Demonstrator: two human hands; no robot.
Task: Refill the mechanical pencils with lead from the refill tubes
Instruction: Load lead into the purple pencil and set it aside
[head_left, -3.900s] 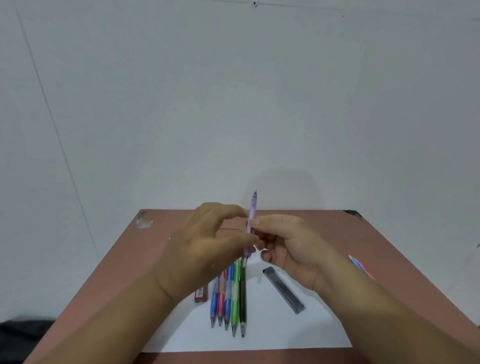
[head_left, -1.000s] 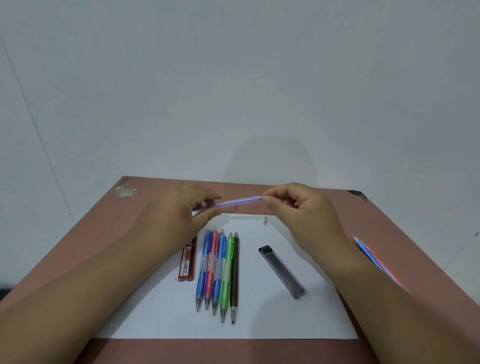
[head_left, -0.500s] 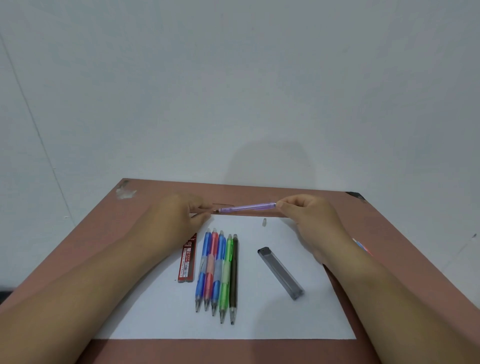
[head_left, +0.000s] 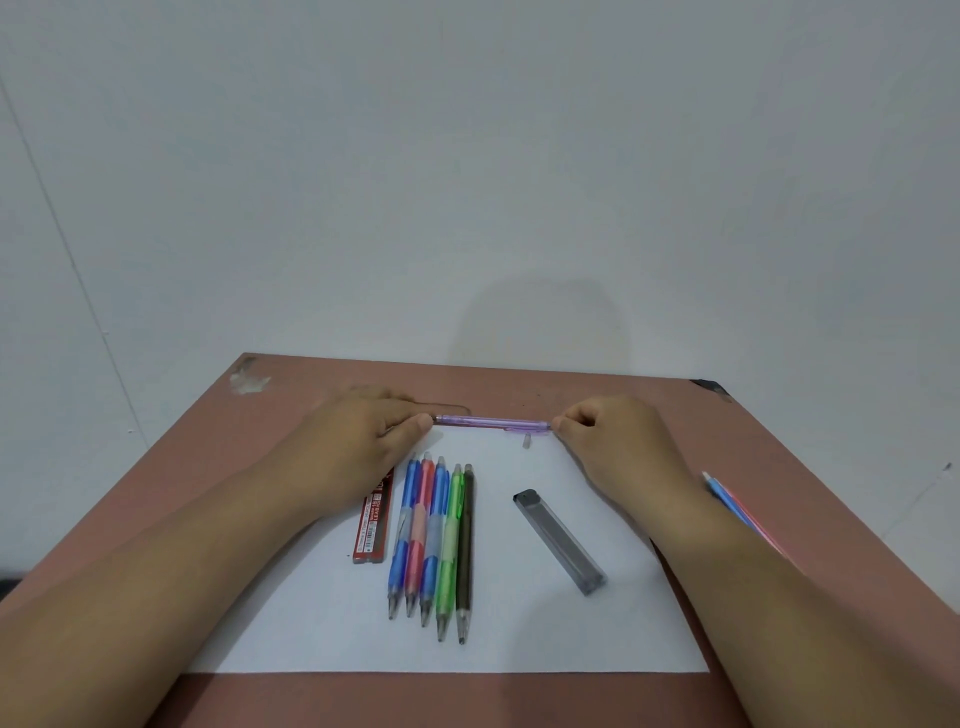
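A purple mechanical pencil (head_left: 491, 422) lies crosswise at the far edge of the white paper (head_left: 519, 634). My left hand (head_left: 358, 441) pinches its tip end and my right hand (head_left: 618, 441) pinches its cap end. A small pale cap (head_left: 526, 441) lies on the paper just below the pencil. Several pencils (head_left: 434, 540) in blue, red, green and dark lie side by side mid-paper. A red lead refill case (head_left: 373, 522) sits left of them, partly under my left wrist. A grey refill tube (head_left: 558, 540) lies at an angle to their right.
The brown table (head_left: 156, 519) has a chipped spot at its far left corner (head_left: 248, 382). Blue and pink pencils (head_left: 737, 506) lie on the table beyond the paper's right edge, partly hidden by my right forearm. A white wall stands right behind the table.
The purple pencil went from upright between my hands to crosswise, then moved away from me and down to the paper's far edge. Both hands still pinch its ends.
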